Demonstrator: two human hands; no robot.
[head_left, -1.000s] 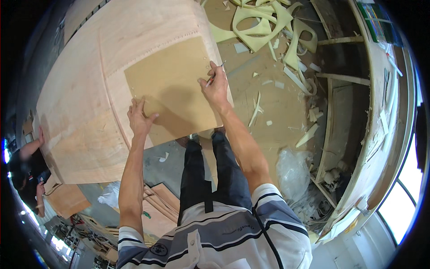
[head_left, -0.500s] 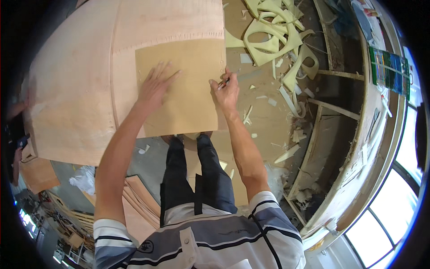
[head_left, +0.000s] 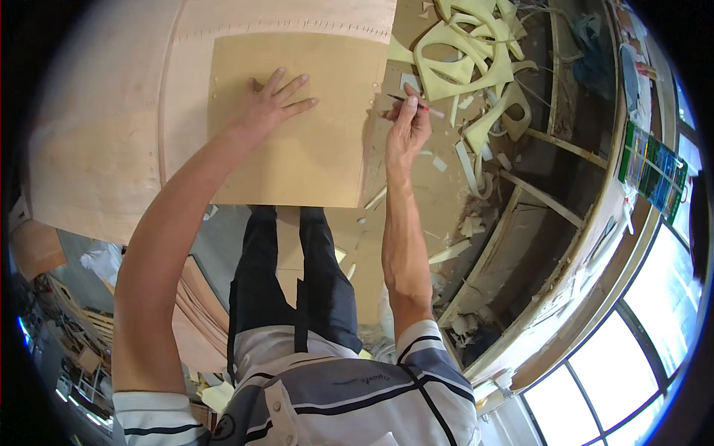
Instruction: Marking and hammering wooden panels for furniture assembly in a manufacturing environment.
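My left hand (head_left: pixel 269 108) presses down with spread fingers on a tan rectangular template board (head_left: pixel 305 160). That board lies on a large pale pinkish sheet (head_left: pixel 97 126), close to its right and near edges. A row of short marks runs along the sheet just beyond the board's far edge. My right hand (head_left: pixel 409 126) is raised just right of the board, its fingers closed on a slim pen (head_left: pixel 422 108) with a dark tip pointing left and some red on its barrel.
Yellow foam offcuts (head_left: pixel 465 63) and small white scraps lie at the far right. Beyond them runs an open wooden frame (head_left: pixel 569 149) with compartments. Curved pinkish sheets (head_left: pixel 197 312) lean below left, beside a white plastic bag (head_left: pixel 104 260).
My right hand has moved off the board's right edge, outward and away from me, with the pen. My left hand stays on the board, its fingers more spread. The whole view has shifted.
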